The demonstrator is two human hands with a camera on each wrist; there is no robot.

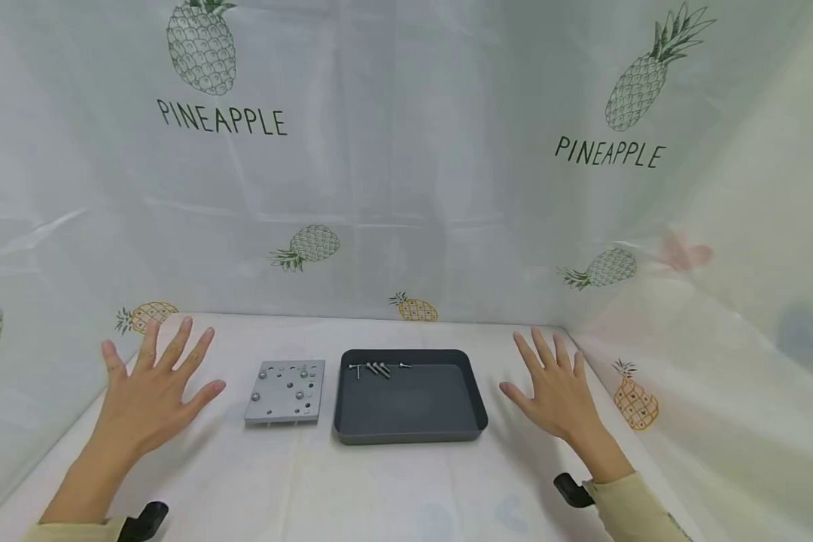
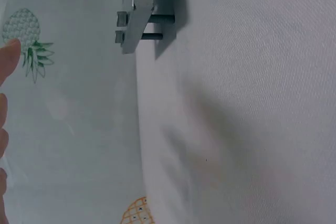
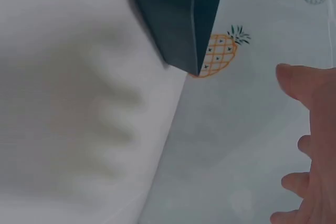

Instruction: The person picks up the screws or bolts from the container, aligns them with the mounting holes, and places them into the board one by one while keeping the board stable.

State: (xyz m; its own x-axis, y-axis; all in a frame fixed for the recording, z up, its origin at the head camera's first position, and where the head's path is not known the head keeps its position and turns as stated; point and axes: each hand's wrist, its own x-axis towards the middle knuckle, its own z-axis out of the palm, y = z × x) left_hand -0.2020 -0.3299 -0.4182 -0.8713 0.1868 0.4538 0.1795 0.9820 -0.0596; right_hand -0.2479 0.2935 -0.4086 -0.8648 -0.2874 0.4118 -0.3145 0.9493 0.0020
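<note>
My left hand (image 1: 150,395) hovers over the table at the left with fingers spread, holding nothing. Beside it lies a grey metal plate (image 1: 281,403) with holes and several bolts (image 1: 255,397) set in it; in the left wrist view the plate (image 2: 139,9) stands raised on thin legs. On the other side, my right hand (image 1: 557,395) is also spread above the table, its fingers (image 3: 296,184) touching nothing. Between the hands sits a dark grey tray (image 1: 406,436), nearer the right hand. Several small screws (image 1: 382,369) lie along its far left part.
A white cloth covers the table (image 1: 379,489). Behind it hangs a pale curtain (image 1: 406,165) printed with pineapples, which also runs along the left and right sides. Dark wrist devices (image 1: 573,490) sit at both sleeves.
</note>
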